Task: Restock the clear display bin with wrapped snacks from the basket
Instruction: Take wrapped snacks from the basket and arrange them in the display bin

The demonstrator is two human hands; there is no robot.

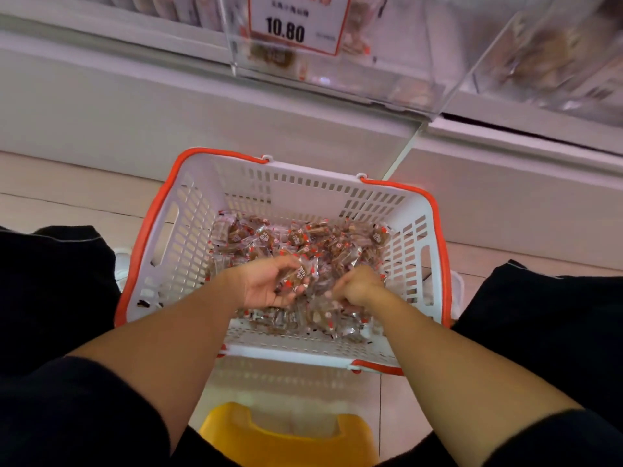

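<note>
Both hands reach into a white slotted plastic basket with orange rim (158, 230). Left hand (269, 281) and right hand (359, 286) each curl their fingers around brown clear-wrapped snacks (303, 241).

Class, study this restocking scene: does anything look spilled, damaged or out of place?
Nothing stands out. The wrapped brown snacks all lie inside the white slotted basket with red rim; left hand and right hand gather them.

White slotted plastic basket (188, 230) with orange-red rim holds brown snacks in clear, red-marked wrappers (296, 237); yellow plastic stool (286, 439) near; white price sign (296, 21) bordered red.
</note>
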